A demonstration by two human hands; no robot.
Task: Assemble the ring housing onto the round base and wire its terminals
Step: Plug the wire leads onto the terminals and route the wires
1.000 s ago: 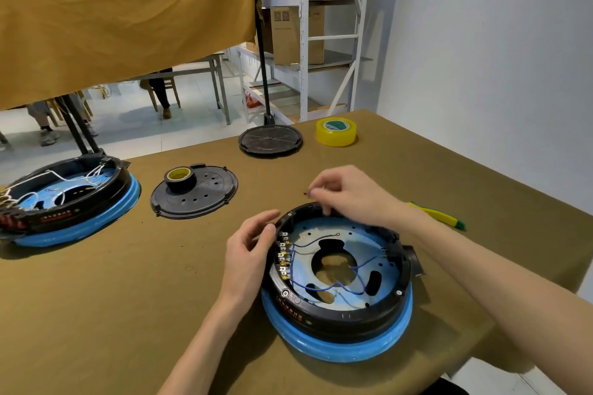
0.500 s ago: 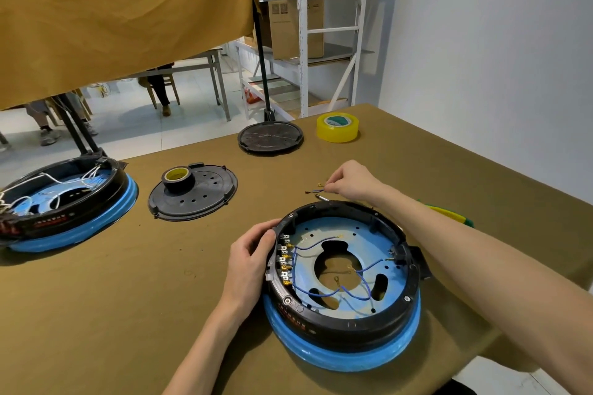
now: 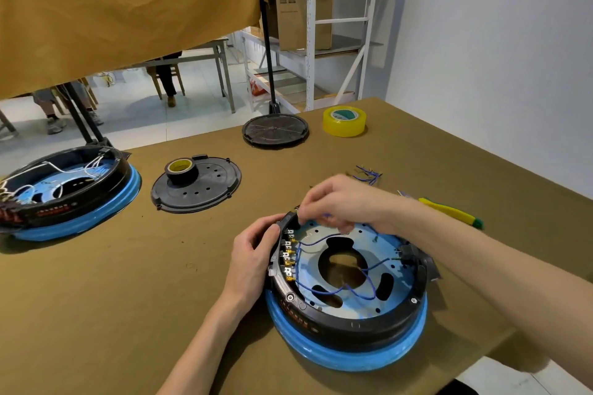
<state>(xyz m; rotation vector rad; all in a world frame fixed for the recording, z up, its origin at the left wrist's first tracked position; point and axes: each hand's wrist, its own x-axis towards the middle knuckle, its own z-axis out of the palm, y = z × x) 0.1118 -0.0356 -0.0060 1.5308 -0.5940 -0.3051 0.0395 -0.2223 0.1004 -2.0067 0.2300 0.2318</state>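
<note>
The black ring housing (image 3: 349, 327) sits on the round blue base (image 3: 346, 354) near the table's front edge. Inside it lies a pale blue plate with blue wires (image 3: 337, 290) running to a row of brass terminals (image 3: 288, 258) on its left wall. My left hand (image 3: 253, 253) grips the housing's left rim beside the terminals. My right hand (image 3: 340, 202) hovers over the housing's far rim, fingertips pinching a short blue wire. A small bunch of loose blue wires (image 3: 369, 175) lies on the table behind it.
A second housing on a blue base with white wires (image 3: 64, 192) sits at the far left. A black cover plate with a tape roll on it (image 3: 196, 183), a black disc (image 3: 275, 131), a yellow tape roll (image 3: 345, 121) and a yellow-green pen (image 3: 452, 212) lie around.
My right hand left the loose wires behind the housing and came back over the far rim with a blue wire pinched. My left hand stayed on the left rim.
</note>
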